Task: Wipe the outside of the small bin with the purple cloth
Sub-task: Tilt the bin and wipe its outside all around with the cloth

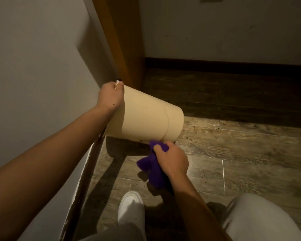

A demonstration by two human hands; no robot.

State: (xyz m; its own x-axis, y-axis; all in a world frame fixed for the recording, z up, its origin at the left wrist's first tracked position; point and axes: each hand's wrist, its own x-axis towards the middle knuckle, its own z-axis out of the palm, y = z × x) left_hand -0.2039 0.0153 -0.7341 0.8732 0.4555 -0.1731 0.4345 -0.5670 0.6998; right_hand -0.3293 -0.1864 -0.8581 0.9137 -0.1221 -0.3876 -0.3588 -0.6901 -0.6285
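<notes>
Small bin held tipped above the floor, purple cloth at its lower side

The left hand [110,96] clenches the small bin [144,115] at its rim – arm outstretched, the bin's long axis slanting, base pointing right and downward. The right hand [172,159] grasps the bunched purple cloth [152,169] against the bin's underside, over the wood-look floor [241,153].

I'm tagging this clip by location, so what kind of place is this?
Probably a room or hallway corner in a home: wood-look floor, dark baseboard under a plain wall, and a wooden door frame.
</notes>
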